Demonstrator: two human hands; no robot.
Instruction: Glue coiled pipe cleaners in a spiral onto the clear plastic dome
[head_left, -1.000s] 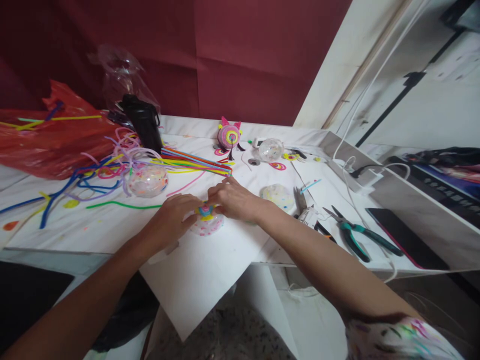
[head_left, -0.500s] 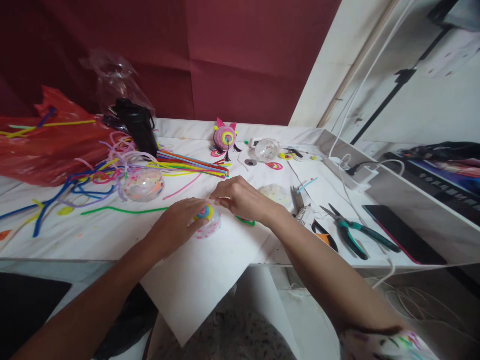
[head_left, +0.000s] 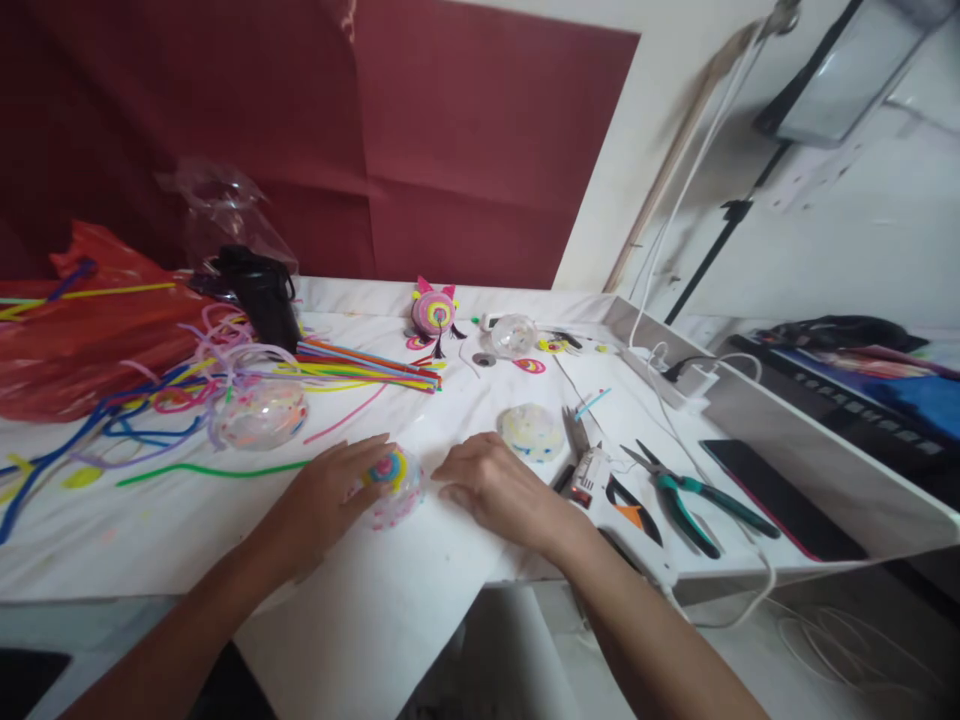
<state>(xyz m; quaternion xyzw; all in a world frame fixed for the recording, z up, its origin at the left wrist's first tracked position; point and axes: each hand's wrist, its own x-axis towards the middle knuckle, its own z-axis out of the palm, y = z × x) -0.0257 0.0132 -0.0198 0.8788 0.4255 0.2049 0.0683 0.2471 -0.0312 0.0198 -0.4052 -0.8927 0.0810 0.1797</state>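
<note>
A clear half-dome with pink dots [head_left: 394, 508] and a rainbow spiral piece on it rests on a white sheet [head_left: 375, 620]. My left hand [head_left: 330, 500] curves around the dome's left side, fingers wrapped against it. To the right of the dome is my right hand [head_left: 499, 490], a small gap away, with its fingers curled toward the dome; whether anything is between them is hidden. Behind my right hand lies a yellow-dotted clear dome [head_left: 531, 432]. Another dotted dome [head_left: 264, 413] sits at the left, near a green pipe cleaner [head_left: 217, 468].
Pipe cleaners [head_left: 360, 368], a black bottle [head_left: 259, 298] and a red bag [head_left: 112, 330] are at the left. A pink ball figure [head_left: 433, 313] stands at the back. At the right lie a glue gun [head_left: 592, 475], pliers [head_left: 690, 495], a phone [head_left: 780, 498] and cables.
The whole view has shifted, with the table lower in it. My right hand has moved off the dome to the right, uncovering more of the yellow-dotted dome. My left hand remains at the dome.
</note>
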